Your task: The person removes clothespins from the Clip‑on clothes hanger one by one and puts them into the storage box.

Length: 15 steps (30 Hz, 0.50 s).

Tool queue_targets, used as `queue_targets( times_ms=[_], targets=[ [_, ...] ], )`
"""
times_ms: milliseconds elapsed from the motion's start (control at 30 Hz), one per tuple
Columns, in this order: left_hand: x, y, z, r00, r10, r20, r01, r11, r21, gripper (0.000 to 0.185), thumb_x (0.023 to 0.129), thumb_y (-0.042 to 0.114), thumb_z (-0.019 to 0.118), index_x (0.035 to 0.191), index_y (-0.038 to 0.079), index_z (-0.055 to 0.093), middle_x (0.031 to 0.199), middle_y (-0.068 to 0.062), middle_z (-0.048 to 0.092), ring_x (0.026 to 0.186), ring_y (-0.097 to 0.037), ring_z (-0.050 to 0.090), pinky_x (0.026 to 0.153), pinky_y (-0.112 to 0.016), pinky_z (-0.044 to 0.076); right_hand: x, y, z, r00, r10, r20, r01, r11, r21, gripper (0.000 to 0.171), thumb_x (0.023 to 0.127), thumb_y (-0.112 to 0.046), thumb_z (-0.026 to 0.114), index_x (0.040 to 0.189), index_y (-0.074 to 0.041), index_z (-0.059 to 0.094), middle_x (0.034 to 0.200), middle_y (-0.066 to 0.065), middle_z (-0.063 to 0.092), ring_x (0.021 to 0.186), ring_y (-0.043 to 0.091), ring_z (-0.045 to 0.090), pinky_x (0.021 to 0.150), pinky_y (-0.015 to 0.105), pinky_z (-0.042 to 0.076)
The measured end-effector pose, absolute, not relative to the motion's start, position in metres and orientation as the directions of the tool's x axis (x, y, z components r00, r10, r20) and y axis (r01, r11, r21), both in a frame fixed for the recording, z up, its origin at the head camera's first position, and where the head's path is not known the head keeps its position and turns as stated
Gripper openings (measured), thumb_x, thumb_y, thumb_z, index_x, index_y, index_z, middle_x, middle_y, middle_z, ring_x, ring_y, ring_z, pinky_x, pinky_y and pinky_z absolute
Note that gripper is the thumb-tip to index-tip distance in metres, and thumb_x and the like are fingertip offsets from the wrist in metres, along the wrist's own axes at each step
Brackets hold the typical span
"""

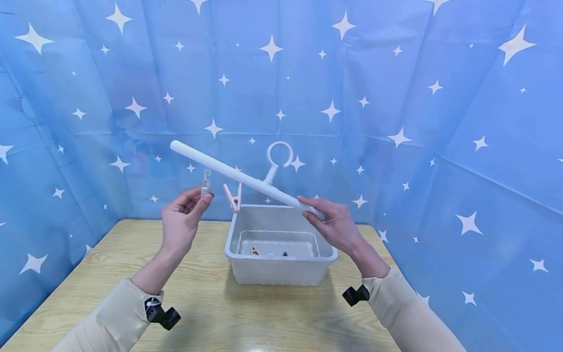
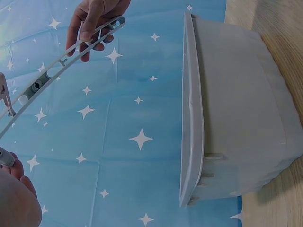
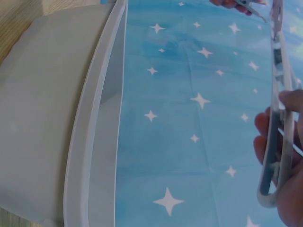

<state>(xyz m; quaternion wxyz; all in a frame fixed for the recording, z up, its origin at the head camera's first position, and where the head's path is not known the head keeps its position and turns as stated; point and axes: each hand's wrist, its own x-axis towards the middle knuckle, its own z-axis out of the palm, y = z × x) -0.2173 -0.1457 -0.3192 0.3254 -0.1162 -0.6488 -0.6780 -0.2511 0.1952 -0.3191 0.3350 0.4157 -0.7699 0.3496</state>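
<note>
My left hand (image 1: 181, 217) holds up a small pale plastic hook piece (image 1: 206, 185), pinched between thumb and fingers, its curled tip pointing up just below the white hanger bar (image 1: 220, 167). On the other side, my right hand (image 1: 334, 222) grips the bar's lower right end. The bar slants up to the left and carries a round open hook (image 1: 271, 174) near its middle. A pale pink clip (image 1: 236, 206) hangs beneath the bar. From below, the left wrist view shows the bar's hollow underside (image 2: 39, 84) with fittings inside.
A light grey plastic bin (image 1: 281, 272) stands on the wooden table (image 1: 198, 303), under the bar. Inside it lie a small yellow-and-black thing (image 1: 254, 251) and a small dark thing (image 1: 285, 253). Blue curtain (image 1: 246, 98) with white stars surrounds the table's back and sides.
</note>
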Motion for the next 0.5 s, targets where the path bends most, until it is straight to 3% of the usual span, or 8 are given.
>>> queue_targets(
  times_ms=[200,500],
  targets=[
    [-0.220,-0.147,-0.323,-0.793,-0.259,0.552,0.556,0.064,0.829,0.029,0.088,0.020,0.078,0.114,0.007,0.075,0.088,0.009,0.076,0.075,-0.007,0.065,0.064,-0.016,0.050,-0.251,0.194,-0.318,-0.406,-0.393,0.825,-0.884,0.399,-0.245,0.040,0.085,0.002,0.075,0.122,-0.012,0.073,0.093,0.003,0.075,0.059,0.006,0.047,0.052,0.015,0.036],
    [-0.223,-0.150,-0.330,-0.867,-0.164,0.470,0.450,0.147,0.881,0.037,0.092,0.027,0.074,0.123,0.008,0.070,0.093,0.017,0.074,0.088,-0.001,0.070,0.080,-0.018,0.056,-0.251,0.193,-0.318,-0.415,-0.395,0.819,-0.882,0.397,-0.255,0.040,0.085,0.001,0.074,0.122,-0.013,0.072,0.102,0.005,0.076,0.067,0.007,0.054,0.056,0.019,0.040]
  ],
)
